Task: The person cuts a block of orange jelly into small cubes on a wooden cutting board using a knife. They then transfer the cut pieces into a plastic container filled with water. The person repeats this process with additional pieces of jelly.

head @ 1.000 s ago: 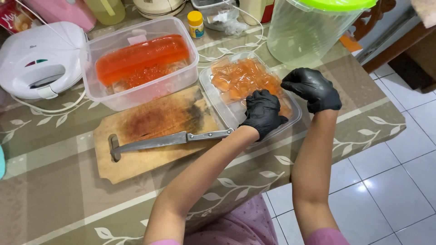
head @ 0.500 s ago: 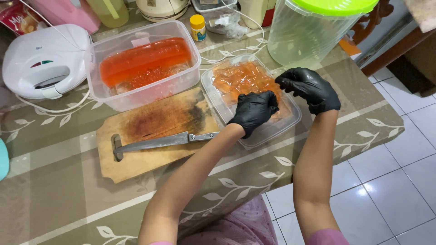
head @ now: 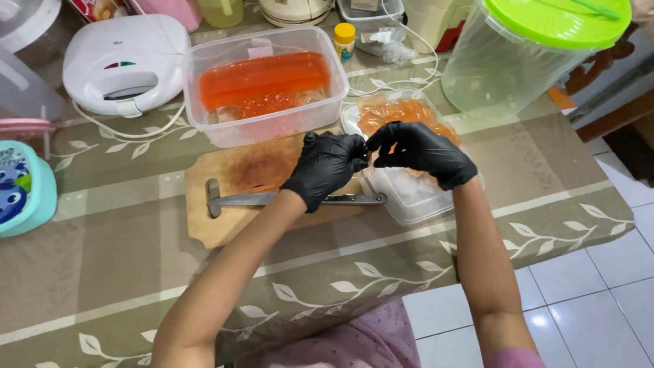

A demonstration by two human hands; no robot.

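Both my hands wear black gloves. My left hand (head: 325, 165) and my right hand (head: 419, 151) meet fingertip to fingertip over the near left corner of a shallow clear tray (head: 415, 197) holding orange jelly pieces (head: 402, 112). The fingers pinch together at a small spot; what lies between them is hidden. Under my left wrist a metal knife (head: 286, 199) lies flat on a stained wooden cutting board (head: 238, 184). Behind the board stands a clear tub (head: 272, 129) with a long orange jelly block (head: 262, 78) in it.
A big clear jar with a green lid (head: 538, 54) stands at the back right. A white sandwich maker (head: 126, 65) sits back left, its cord trailing. A teal container (head: 24, 187) is at the left edge. The table edge drops to white floor tiles at right.
Both hands have moved left and toward each other, from over the tray's middle to its near left corner, where their fingertips now touch. The camera view has shifted too.
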